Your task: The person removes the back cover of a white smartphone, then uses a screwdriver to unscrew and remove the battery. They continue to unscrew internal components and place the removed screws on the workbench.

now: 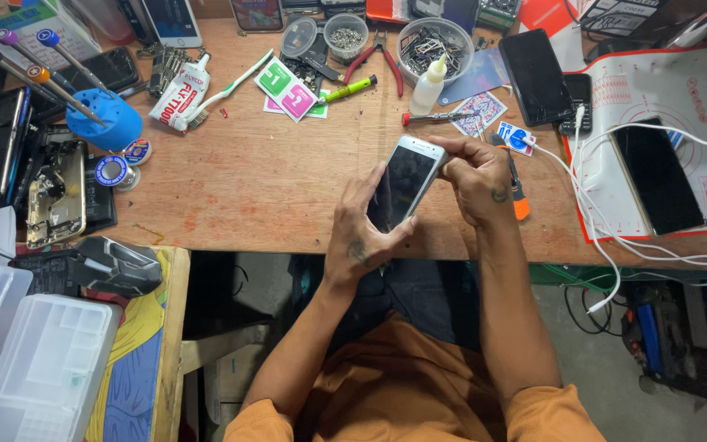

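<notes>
Orange-sleeved arms come up from the bottom of the frame, and both hands are wrapped around a white-framed smartphone with a dark glass front (403, 182), held just above the near edge of the worn wooden workbench (247, 180). Left hand (362, 233) cradles the lower end with fingers curled round the side, right hand (476, 176) pinches the top corner at about 2 o'clock. Screen looks seated in the frame and it's dark, so I'd guess the phone is pretty much closed up but not powered on. Out at 12 o'clock sit a small white squeeze bottle (427, 86) and red-handled pliers (385, 57); at 3 o'clock a white cable (591, 205) snakes over a red-edged silicone mat (697, 90); at 9 o'clock a blue screwdriver stand (104, 123).
</notes>
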